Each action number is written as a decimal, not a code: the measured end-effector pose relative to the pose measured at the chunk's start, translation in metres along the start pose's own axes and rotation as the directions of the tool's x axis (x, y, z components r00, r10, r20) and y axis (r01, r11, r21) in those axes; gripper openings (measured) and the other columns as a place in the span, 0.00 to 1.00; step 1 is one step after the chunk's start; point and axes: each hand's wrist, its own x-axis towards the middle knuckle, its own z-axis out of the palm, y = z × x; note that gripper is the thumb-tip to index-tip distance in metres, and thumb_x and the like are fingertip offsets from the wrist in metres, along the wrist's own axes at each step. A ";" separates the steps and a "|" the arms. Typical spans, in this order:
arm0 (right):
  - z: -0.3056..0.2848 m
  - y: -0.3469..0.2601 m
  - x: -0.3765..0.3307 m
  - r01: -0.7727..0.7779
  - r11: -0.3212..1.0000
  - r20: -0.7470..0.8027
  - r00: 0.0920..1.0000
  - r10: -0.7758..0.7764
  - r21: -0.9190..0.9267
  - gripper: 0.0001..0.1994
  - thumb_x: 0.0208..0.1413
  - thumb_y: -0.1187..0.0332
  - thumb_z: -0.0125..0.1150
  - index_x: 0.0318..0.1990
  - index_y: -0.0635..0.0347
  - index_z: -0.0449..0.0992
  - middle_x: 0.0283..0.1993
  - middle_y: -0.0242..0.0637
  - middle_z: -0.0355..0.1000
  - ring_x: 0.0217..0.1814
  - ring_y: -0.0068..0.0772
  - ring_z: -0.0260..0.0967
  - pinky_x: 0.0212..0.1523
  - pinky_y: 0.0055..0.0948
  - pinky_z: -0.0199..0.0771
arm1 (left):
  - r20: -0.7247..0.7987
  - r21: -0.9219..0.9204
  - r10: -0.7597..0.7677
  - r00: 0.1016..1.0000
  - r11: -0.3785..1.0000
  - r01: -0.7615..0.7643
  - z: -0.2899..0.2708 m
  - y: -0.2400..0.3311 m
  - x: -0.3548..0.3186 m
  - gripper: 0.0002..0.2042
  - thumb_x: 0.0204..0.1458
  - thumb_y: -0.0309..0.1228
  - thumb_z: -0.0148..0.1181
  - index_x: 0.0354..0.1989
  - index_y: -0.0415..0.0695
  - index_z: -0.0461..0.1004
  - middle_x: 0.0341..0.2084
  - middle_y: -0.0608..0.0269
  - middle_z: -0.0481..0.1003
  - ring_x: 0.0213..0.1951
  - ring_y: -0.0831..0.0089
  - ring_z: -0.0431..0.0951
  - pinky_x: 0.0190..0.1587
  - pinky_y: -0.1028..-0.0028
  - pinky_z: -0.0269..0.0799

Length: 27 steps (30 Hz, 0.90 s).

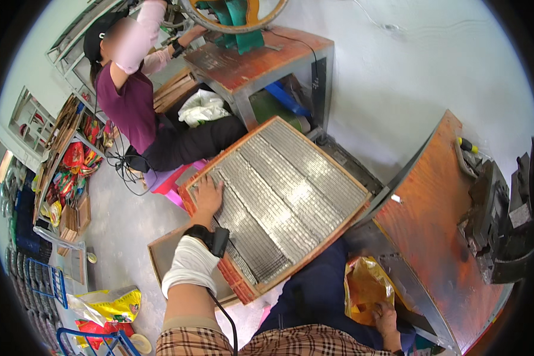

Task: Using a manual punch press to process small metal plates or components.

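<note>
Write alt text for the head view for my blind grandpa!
A person's left hand rests on a wooden tray of silvery pieces; the right hand is at a yellow bag. Beyond, a co-worker sits by a green machine.

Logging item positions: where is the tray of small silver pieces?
Mid-picture in the head view, the tray lies with the left hand on its left edge and a reddish-brown table to its right.

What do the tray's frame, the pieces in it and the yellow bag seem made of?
Frame: probably wood, tan-edged, with worn reddish colouring along its left side. Pieces: likely bare metal, silvery with bright glare. Bag: seemingly plastic film, possibly metallised, glossy and creased.
</note>
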 end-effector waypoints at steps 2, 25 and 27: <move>-0.008 0.002 -0.003 0.005 1.000 0.001 1.000 -0.005 0.002 0.16 0.40 0.74 0.66 0.40 0.61 0.74 0.41 0.48 0.72 0.47 0.52 0.68 0.50 0.41 0.68 | -0.119 0.017 0.056 0.991 0.998 -0.054 -0.009 0.008 -0.025 0.30 0.57 0.43 0.48 0.61 0.33 0.57 0.64 0.44 0.54 0.65 0.52 0.54 0.62 0.53 0.50; -0.033 -0.027 0.026 0.165 0.985 -0.077 0.983 -0.168 -0.039 0.17 0.40 0.75 0.65 0.41 0.61 0.74 0.41 0.48 0.72 0.46 0.52 0.68 0.49 0.41 0.69 | 0.156 0.037 0.624 0.766 0.771 -0.636 -0.070 0.078 -0.217 0.43 0.28 0.41 0.72 0.59 0.45 0.61 0.56 0.57 0.63 0.61 0.56 0.58 0.60 0.42 0.47; -0.041 -0.040 0.030 0.178 0.984 -0.072 0.981 -0.179 -0.023 0.17 0.40 0.75 0.65 0.41 0.61 0.74 0.41 0.48 0.72 0.47 0.52 0.68 0.48 0.40 0.69 | 0.142 -0.097 0.576 0.805 0.818 -0.567 -0.066 0.068 -0.209 0.43 0.28 0.43 0.72 0.58 0.46 0.62 0.55 0.58 0.64 0.61 0.57 0.59 0.60 0.43 0.48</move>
